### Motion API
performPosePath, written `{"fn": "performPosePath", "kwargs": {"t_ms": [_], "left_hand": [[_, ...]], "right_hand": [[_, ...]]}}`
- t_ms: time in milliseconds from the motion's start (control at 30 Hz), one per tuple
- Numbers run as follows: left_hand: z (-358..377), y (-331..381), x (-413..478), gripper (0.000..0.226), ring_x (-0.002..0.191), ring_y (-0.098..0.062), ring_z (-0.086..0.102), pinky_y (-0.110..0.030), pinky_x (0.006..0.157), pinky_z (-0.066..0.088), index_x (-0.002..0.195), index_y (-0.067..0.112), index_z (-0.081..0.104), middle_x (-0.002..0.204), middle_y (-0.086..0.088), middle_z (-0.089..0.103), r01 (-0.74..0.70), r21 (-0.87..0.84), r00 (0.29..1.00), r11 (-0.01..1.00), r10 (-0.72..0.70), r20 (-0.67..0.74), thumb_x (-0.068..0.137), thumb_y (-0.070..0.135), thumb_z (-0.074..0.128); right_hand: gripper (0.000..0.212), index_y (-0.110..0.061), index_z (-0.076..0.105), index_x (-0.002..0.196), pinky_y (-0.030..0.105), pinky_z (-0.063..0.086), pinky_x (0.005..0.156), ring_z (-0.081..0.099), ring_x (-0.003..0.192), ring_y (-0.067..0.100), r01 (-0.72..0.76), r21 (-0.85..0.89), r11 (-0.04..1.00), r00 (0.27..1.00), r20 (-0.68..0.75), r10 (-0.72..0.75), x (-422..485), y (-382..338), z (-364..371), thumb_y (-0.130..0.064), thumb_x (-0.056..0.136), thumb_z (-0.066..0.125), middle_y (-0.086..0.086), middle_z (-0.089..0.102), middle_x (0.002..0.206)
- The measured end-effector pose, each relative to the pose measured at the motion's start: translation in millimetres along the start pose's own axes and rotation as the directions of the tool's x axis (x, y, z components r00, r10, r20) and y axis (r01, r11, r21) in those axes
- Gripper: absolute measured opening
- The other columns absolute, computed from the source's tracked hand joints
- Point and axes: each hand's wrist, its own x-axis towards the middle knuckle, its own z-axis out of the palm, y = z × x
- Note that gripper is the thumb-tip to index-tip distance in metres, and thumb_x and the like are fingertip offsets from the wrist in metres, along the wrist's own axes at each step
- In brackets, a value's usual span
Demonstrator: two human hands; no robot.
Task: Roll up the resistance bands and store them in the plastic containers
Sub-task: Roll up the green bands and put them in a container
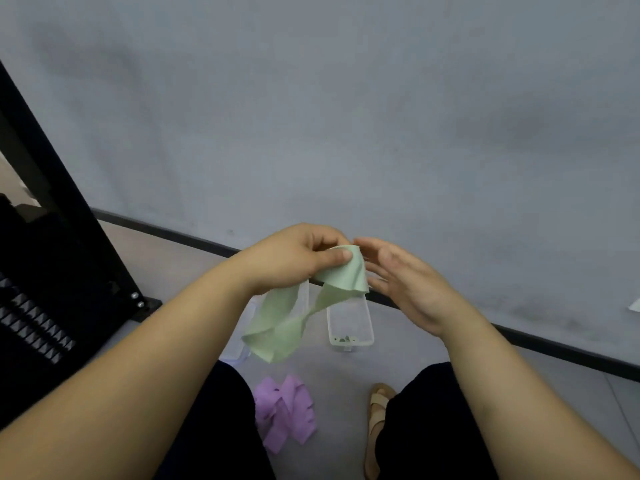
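Landmark: clear container [350,322], upright on the floor.
Left hand [294,258]: above the container, thumb and fingers pinched on the green band [287,323].
Green band: twisted, hanging left of the container.
Purple band [285,412]: on the floor below the container, loose.
Right hand [403,282]: above-right of the container, fingers spread, beside the band's top.

Soft, even light fills the room, rather dim and greyish, with no glare. The wall [346,98] carries faint smudgy shadows. The wide lens bends the skirting [519,344] and stretches both forearms at the bottom edge. Everything looks slightly soft; the right hand [398,282] is a little blurred.
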Motion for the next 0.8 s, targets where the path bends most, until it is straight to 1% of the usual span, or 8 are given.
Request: {"fn": "performPosePath", "kwargs": {"t_ms": [67, 167, 233, 367, 467, 533, 633, 800], "left_hand": [[-3, 2, 3, 0.015, 0.069, 0.004, 0.058, -0.010, 0.065, 0.044, 0.083, 0.026, 0.067, 0.073, 0.018, 0.065, -0.003, 0.041, 0.999, 0.999, 0.005, -0.033, 0.093, 0.024, 0.056], [-8, -5, 3, 0.011, 0.068, -0.001, 0.060, -0.012, 0.064, 0.047, 0.086, 0.017, 0.069, 0.077, 0.008, 0.067, 0.004, -0.032, 0.994, 0.999, -0.007, -0.106, 0.089, 0.025, 0.062], [-11, -18, 1, 0.012, 0.070, -0.003, 0.062, -0.014, 0.066, 0.048, 0.087, 0.016, 0.068, 0.078, 0.005, 0.070, 0.047, -0.075, 0.995, 0.996, -0.053, -0.081, 0.084, 0.028, 0.068], [-3, -66, -7, 0.026, 0.083, -0.011, 0.063, -0.029, 0.089, 0.048, 0.088, 0.015, 0.070, 0.090, -0.004, 0.071, 0.208, -0.069, 0.966, 0.976, -0.194, 0.169, 0.067, 0.030, 0.076], [14, -102, -17, 0.040, 0.087, -0.013, 0.063, -0.037, 0.101, 0.044, 0.080, 0.017, 0.074, 0.091, -0.004, 0.072, 0.302, -0.084, 0.932, 0.950, -0.276, 0.233, 0.049, 0.040, 0.085], [24, -122, -23, 0.048, 0.085, -0.009, 0.066, -0.028, 0.093, 0.050, 0.075, 0.022, 0.075, 0.086, 0.003, 0.073, 0.335, -0.193, 0.920, 0.922, -0.276, 0.277, 0.036, 0.047, 0.090], [33, -142, -32, 0.048, 0.083, -0.010, 0.067, -0.020, 0.082, 0.050, 0.074, 0.022, 0.075, 0.085, 0.003, 0.073, 0.335, -0.408, 0.928, 0.849, -0.224, 0.297, 0.035, 0.044, 0.093], [26, -150, -44, 0.044, 0.094, -0.020, 0.068, -0.025, 0.081, 0.053, 0.075, 0.012, 0.073, 0.088, -0.009, 0.072, 0.149, -0.789, 0.989, 0.595, -0.098, 0.112, 0.037, 0.021, 0.095]], "right_hand": [[0.039, -0.017, 0.060, 0.111, 0.024, 0.052, 0.087, 0.065, 0.098, 0.010, -0.008, -0.031, 1.000, 0.999, 0.044, 0.010, 6, -6, 6, -0.039, 0.080, 0.068, -0.004, 0.070, 0.105], [0.003, -0.017, 0.062, 0.085, 0.019, 0.048, 0.060, 0.060, 0.062, 0.005, -0.008, -0.136, 0.991, 0.999, -0.044, 0.002, 11, -18, 13, -0.014, 0.084, 0.063, -0.008, 0.066, 0.072], [0.011, -0.017, 0.058, 0.075, 0.020, 0.046, 0.055, 0.056, 0.056, 0.007, -0.031, -0.144, 0.989, 0.996, -0.088, 0.019, 14, -26, 11, -0.013, 0.084, 0.063, -0.007, 0.061, 0.065], [0.013, -0.013, 0.054, 0.075, 0.024, 0.054, 0.053, 0.057, 0.054, 0.010, -0.052, 0.107, 0.993, 0.990, -0.123, 0.065, 21, -41, 2, -0.010, 0.088, 0.056, -0.002, 0.060, 0.061], [0.016, -0.014, 0.053, 0.075, 0.021, 0.047, 0.044, 0.049, 0.051, 0.012, -0.035, 0.231, 0.972, 0.968, -0.235, 0.091, 28, -40, -12, -0.012, 0.091, 0.054, 0.001, 0.055, 0.063], [0.016, -0.013, 0.051, 0.076, 0.020, 0.044, 0.043, 0.047, 0.046, 0.011, -0.024, 0.372, 0.928, 0.938, -0.314, 0.150, 31, -35, -26, -0.014, 0.092, 0.053, 0.002, 0.052, 0.062], [0.017, -0.012, 0.048, 0.076, 0.019, 0.043, 0.043, 0.045, 0.041, 0.010, -0.015, 0.525, 0.851, 0.884, -0.391, 0.256, 32, -20, -48, -0.016, 0.092, 0.054, 0.002, 0.049, 0.059], [0.019, -0.012, 0.050, 0.073, 0.016, 0.038, 0.039, 0.039, 0.035, 0.010, -0.083, 0.596, 0.798, 0.791, -0.448, 0.417, 28, 19, -74, -0.018, 0.090, 0.056, 0.001, 0.039, 0.058]]}}
